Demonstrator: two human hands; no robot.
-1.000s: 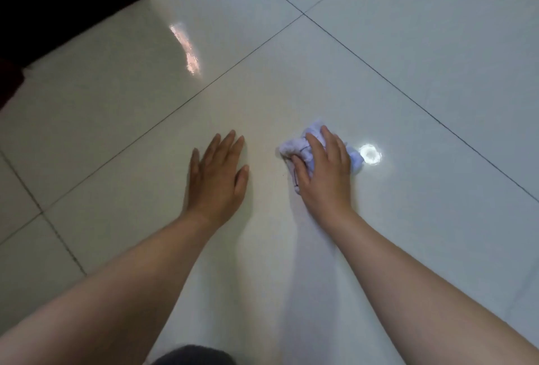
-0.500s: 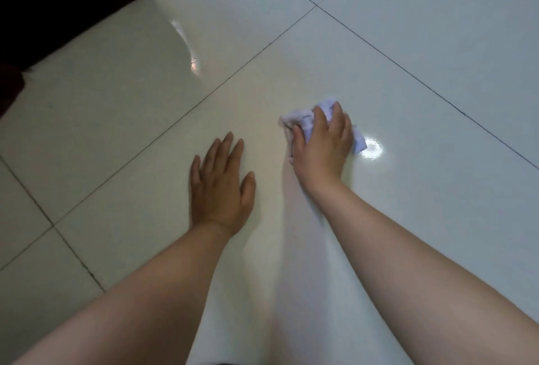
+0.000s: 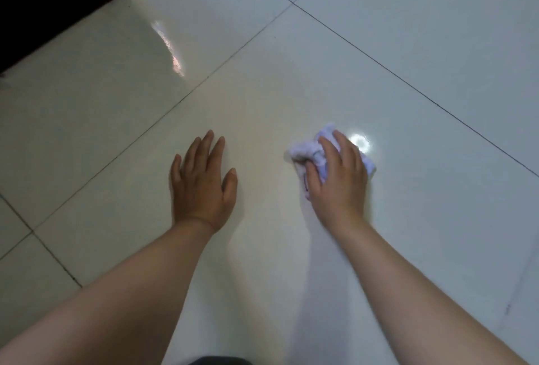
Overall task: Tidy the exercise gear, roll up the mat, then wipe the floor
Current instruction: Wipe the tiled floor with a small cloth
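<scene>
A crumpled white cloth lies on the glossy pale tiled floor, right of the view's centre. My right hand lies on top of it, thumb hooked round its left edge, fingers bent over the wad and pressing it to the tile. About a hand's width to the left, my left hand rests flat on the floor with straight, slightly spread fingers and holds nothing. Both bare forearms reach in from the bottom of the frame.
A dark object fills the top left corner and meets the floor along a slanted edge. Thin dark grout lines cross the tiles diagonally. A round lamp glare shines just beyond the cloth. A dark scrap of clothing shows at the bottom edge.
My right hand pushed the cloth away from me, then drew it back and a little to the right. My left hand stayed planted on the floor.
</scene>
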